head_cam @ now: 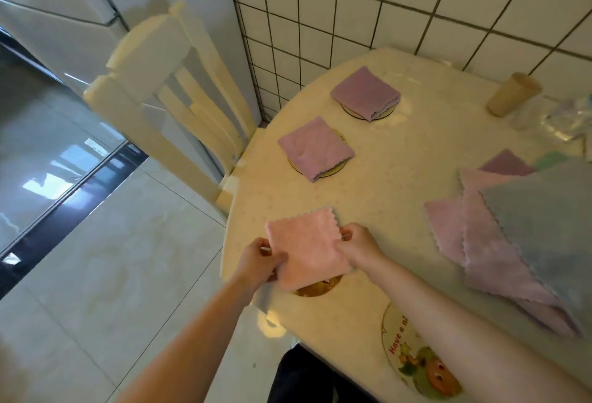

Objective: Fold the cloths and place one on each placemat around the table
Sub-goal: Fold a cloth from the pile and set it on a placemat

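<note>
**Folded pink cloth held over a placemat**

A folded pink cloth (306, 247) is pinched at its two sides by the left hand (259, 263) and right hand (358, 247), above a round placemat (317, 288) at the tabletop (384, 178) edge. At 12 o'clock, two folded purple cloths (315, 152) (365, 93) lie on placemats. At 3 o'clock, a pile of unfolded cloths (512, 242) is spread.

from my seat i see a cream wooden chair with a slatted back (166, 94) pushed up to the table's left edge. behind it runs a wall of white square tiles with dark grout (368, 1). a tan cylindrical cup (512, 94) stands at the far right, just beside some crumpled clear plastic wrapping (560, 117). glossy pale floor tiles (105, 274) spread below.
</note>
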`<state>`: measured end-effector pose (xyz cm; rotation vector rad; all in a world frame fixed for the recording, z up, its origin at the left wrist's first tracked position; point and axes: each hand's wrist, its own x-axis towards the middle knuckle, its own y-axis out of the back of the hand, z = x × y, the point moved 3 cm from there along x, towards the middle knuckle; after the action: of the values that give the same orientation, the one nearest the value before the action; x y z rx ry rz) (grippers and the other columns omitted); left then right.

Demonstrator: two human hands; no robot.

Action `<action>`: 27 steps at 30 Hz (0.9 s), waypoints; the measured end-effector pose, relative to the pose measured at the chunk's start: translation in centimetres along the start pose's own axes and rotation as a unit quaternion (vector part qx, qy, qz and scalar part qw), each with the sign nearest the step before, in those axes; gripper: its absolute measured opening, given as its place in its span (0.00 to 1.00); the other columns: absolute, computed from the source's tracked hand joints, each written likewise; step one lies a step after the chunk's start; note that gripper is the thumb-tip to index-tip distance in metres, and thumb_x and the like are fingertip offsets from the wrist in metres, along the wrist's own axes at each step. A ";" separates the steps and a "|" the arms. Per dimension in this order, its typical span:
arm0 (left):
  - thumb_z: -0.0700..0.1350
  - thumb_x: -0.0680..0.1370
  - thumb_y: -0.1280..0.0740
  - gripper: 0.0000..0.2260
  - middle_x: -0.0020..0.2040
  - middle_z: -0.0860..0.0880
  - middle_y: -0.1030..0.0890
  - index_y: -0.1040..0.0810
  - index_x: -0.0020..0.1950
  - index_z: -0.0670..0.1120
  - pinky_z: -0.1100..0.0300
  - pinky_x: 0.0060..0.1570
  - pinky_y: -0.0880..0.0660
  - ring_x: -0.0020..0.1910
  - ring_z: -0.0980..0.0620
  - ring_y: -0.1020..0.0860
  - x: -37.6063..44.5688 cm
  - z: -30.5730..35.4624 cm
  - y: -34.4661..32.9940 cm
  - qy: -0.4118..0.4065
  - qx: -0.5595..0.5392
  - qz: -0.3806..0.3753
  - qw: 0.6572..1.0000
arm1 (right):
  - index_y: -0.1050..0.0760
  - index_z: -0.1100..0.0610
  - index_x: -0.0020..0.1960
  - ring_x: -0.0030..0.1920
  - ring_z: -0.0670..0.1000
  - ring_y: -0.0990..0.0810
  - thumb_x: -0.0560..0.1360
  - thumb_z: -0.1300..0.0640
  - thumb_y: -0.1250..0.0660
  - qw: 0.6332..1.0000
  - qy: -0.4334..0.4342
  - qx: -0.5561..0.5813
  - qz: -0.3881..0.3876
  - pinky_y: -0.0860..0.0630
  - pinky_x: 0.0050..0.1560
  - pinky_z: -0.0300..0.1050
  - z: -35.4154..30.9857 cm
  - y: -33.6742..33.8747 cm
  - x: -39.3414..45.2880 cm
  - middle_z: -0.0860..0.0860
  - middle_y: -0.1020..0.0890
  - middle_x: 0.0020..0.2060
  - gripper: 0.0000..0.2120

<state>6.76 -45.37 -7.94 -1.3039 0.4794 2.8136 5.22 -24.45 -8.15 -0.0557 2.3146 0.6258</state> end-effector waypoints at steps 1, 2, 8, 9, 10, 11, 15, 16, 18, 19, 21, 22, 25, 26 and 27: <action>0.42 0.76 0.30 0.10 0.52 0.44 0.21 0.26 0.56 0.44 0.59 0.36 0.20 0.48 0.48 0.20 0.3 0.1 0.1 -0.005 0.013 -0.002 1.000 | 0.25 0.59 0.50 0.47 0.56 0.21 0.71 0.61 0.38 1.000 -0.004 -0.012 0.006 0.25 0.41 0.46 0.1 -0.2 0.3 0.56 0.20 0.46 0.08; 0.42 0.76 0.31 0.10 0.51 0.44 0.21 0.26 0.56 0.44 0.59 0.36 0.20 0.47 0.48 0.20 0.5 0.2 0.2 -0.010 0.028 -0.001 1.000 | 0.25 0.60 0.51 0.47 0.56 0.20 0.71 0.61 0.37 1.000 -0.010 -0.023 0.009 0.25 0.41 0.46 0.1 -0.3 0.4 0.57 0.19 0.46 0.09; 0.42 0.75 0.29 0.12 0.48 0.44 0.21 0.28 0.56 0.45 0.56 0.38 0.18 0.43 0.48 0.18 1.4 0.0 0.3 -0.016 0.094 -0.014 0.995 | 0.25 0.57 0.53 0.48 0.54 0.21 0.72 0.58 0.35 0.997 -0.015 -0.054 0.047 0.25 0.43 0.45 0.8 -0.9 0.6 0.54 0.20 0.49 0.10; 0.42 0.75 0.29 0.13 0.48 0.44 0.20 0.28 0.56 0.44 0.56 0.37 0.18 0.42 0.47 0.18 1.4 -0.1 0.2 -0.006 0.090 -0.018 0.996 | 0.25 0.57 0.54 0.49 0.54 0.21 0.73 0.58 0.35 0.997 -0.016 -0.055 0.051 0.26 0.43 0.44 0.9 -0.9 0.7 0.54 0.20 0.50 0.10; 0.42 0.74 0.29 0.13 0.47 0.43 0.20 0.28 0.56 0.44 0.54 0.38 0.18 0.42 0.46 0.17 1.4 -0.1 0.1 0.004 0.088 -0.020 0.996 | 0.25 0.57 0.55 0.50 0.54 0.22 0.73 0.58 0.35 0.997 -0.017 -0.056 0.054 0.26 0.44 0.44 1.0 -0.8 0.7 0.54 0.20 0.50 0.11; 0.42 0.74 0.28 0.14 0.47 0.43 0.20 0.28 0.55 0.44 0.53 0.38 0.17 0.41 0.45 0.17 1.3 -0.3 0.0 0.011 0.091 -0.017 0.996 | 0.25 0.57 0.55 0.51 0.53 0.21 0.73 0.57 0.35 0.997 -0.018 -0.060 0.053 0.26 0.45 0.44 1.1 -0.8 0.8 0.54 0.20 0.51 0.11; 0.46 0.71 0.29 0.22 0.53 0.45 0.22 0.35 0.60 0.46 0.51 0.44 0.21 0.45 0.47 0.21 1.0 -0.1 -0.5 -0.061 0.242 0.056 0.967 | 0.25 0.55 0.54 0.49 0.52 0.21 0.72 0.55 0.34 0.995 -0.005 -0.086 0.054 0.23 0.48 0.44 1.5 -0.3 0.9 0.51 0.19 0.50 0.11; 0.47 0.71 0.29 0.27 0.57 0.46 0.26 0.38 0.65 0.47 0.52 0.46 0.23 0.50 0.46 0.23 0.8 0.2 -0.7 -0.087 0.289 0.076 0.950 | 0.26 0.55 0.53 0.49 0.51 0.21 0.72 0.55 0.33 0.994 0.000 -0.093 0.056 0.24 0.48 0.44 1.7 0.0 0.8 0.51 0.19 0.50 0.10; 0.48 0.70 0.30 0.37 0.63 0.46 0.34 0.47 0.73 0.52 0.52 0.55 0.28 0.61 0.44 0.30 0.7 1.4 -1.1 -0.124 0.354 0.099 0.922 | 0.26 0.56 0.55 0.50 0.51 0.22 0.73 0.56 0.33 0.994 0.009 -0.094 0.060 0.26 0.47 0.42 2.3 1.0 0.7 0.51 0.21 0.49 0.11; 0.48 0.70 0.30 0.39 0.63 0.46 0.37 0.49 0.74 0.54 0.52 0.58 0.30 0.63 0.44 0.33 0.7 2.3 -1.4 -0.142 0.383 0.102 0.907 | 0.27 0.56 0.55 0.50 0.51 0.23 0.73 0.57 0.33 0.993 0.014 -0.096 0.062 0.27 0.47 0.42 2.7 1.7 0.6 0.51 0.21 0.49 0.12; 0.48 0.71 0.31 0.38 0.63 0.47 0.39 0.48 0.75 0.56 0.53 0.61 0.33 0.63 0.45 0.36 0.9 4.1 -2.5 -0.188 0.444 0.108 0.869 | 0.26 0.56 0.55 0.50 0.51 0.22 0.73 0.58 0.33 0.992 0.028 -0.100 0.070 0.27 0.48 0.42 3.7 3.9 0.3 0.50 0.22 0.47 0.11; 0.49 0.72 0.30 0.36 0.64 0.47 0.39 0.46 0.75 0.55 0.53 0.62 0.33 0.63 0.45 0.37 0.8 4.9 -3.4 -0.219 0.469 0.115 0.847 | 0.26 0.55 0.54 0.50 0.51 0.22 0.73 0.59 0.33 0.991 0.039 -0.103 0.077 0.26 0.49 0.42 4.3 5.2 0.1 0.49 0.22 0.45 0.10; 0.49 0.74 0.32 0.28 0.64 0.47 0.36 0.38 0.72 0.55 0.52 0.60 0.31 0.62 0.45 0.36 0.1 6.6 -7.3 -0.302 0.499 0.112 0.805 | 0.26 0.54 0.53 0.48 0.49 0.22 0.75 0.59 0.35 0.981 0.086 -0.143 0.103 0.23 0.50 0.45 6.5 9.6 -1.0 0.48 0.22 0.46 0.08; 0.48 0.74 0.33 0.26 0.64 0.48 0.35 0.36 0.71 0.54 0.51 0.59 0.30 0.61 0.45 0.35 -0.3 6.8 -9.2 -0.322 0.500 0.095 0.798 | 0.26 0.53 0.53 0.48 0.49 0.22 0.75 0.59 0.35 0.974 0.104 -0.162 0.116 0.23 0.50 0.45 7.4 11.1 -1.4 0.48 0.22 0.46 0.07; 0.47 0.74 0.34 0.24 0.64 0.48 0.34 0.35 0.70 0.53 0.50 0.60 0.31 0.61 0.45 0.35 -0.9 6.8 -11.6 -0.339 0.497 0.074 0.795 | 0.26 0.53 0.53 0.48 0.48 0.23 0.75 0.60 0.35 0.967 0.124 -0.178 0.130 0.23 0.50 0.46 8.6 13.0 -1.7 0.48 0.22 0.47 0.07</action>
<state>3.78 -32.34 -6.24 -0.0395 1.6749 2.1821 9.24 -9.39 -6.85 0.0028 2.4390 1.2270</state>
